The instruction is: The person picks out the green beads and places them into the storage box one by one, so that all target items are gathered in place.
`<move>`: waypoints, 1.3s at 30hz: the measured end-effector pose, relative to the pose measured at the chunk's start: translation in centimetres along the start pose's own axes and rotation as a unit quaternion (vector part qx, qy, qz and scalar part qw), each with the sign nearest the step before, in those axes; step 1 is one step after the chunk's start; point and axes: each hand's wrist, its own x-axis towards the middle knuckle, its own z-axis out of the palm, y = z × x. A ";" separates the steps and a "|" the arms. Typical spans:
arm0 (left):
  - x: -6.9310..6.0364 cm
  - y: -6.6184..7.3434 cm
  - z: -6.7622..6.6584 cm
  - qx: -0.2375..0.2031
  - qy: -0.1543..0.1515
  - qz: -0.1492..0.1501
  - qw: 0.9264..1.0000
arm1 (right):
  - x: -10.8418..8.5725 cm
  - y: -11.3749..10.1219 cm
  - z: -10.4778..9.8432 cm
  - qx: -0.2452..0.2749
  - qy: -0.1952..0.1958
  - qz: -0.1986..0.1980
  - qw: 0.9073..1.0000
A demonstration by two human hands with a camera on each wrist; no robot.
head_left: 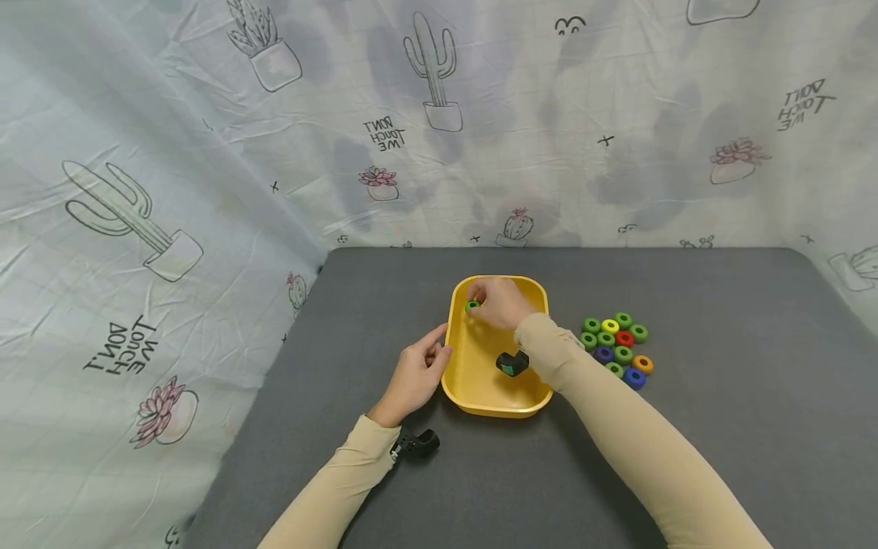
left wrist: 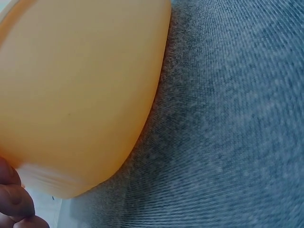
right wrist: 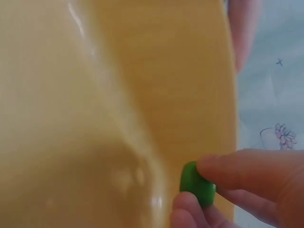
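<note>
A yellow plastic tray [head_left: 480, 374] sits on the grey table. Inside it, toward the far left corner, my right hand [head_left: 504, 303] pinches a small green ring [head_left: 472, 306] between thumb and fingertips. The right wrist view shows the green ring [right wrist: 197, 185] from its side, close to the tray's wall [right wrist: 199, 95]. My left hand [head_left: 417, 374] is at the outer left side of the tray, its fingertips touching near the rim. Fingers [left wrist: 14, 192] of that hand appear loosely bent beside the outer wall in the left wrist view. My right forearm hides part of the tray.
Right of the tray lies a group of rings: several green ones [head_left: 623, 354], a yellow ring [head_left: 610, 326], a red ring [head_left: 624, 339], an orange ring [head_left: 642, 364] and blue rings [head_left: 635, 379]. A patterned cloth [head_left: 480, 175] hangs behind the table.
</note>
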 end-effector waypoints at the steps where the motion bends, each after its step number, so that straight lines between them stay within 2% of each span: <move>1: 0.0 0.0 0.0 0.001 0.000 0.002 1.000 | 0.1 0.1 0.1 -0.004 -0.003 0.005 1.000; 13: 0.0 -0.2 0.1 0.002 -0.002 0.001 1.000 | 0.8 0.6 1.1 -0.035 -0.024 0.024 0.999; 39: 0.0 -0.2 0.1 0.002 -0.001 0.007 1.000 | 0.5 0.3 0.7 -0.017 -0.034 0.033 0.999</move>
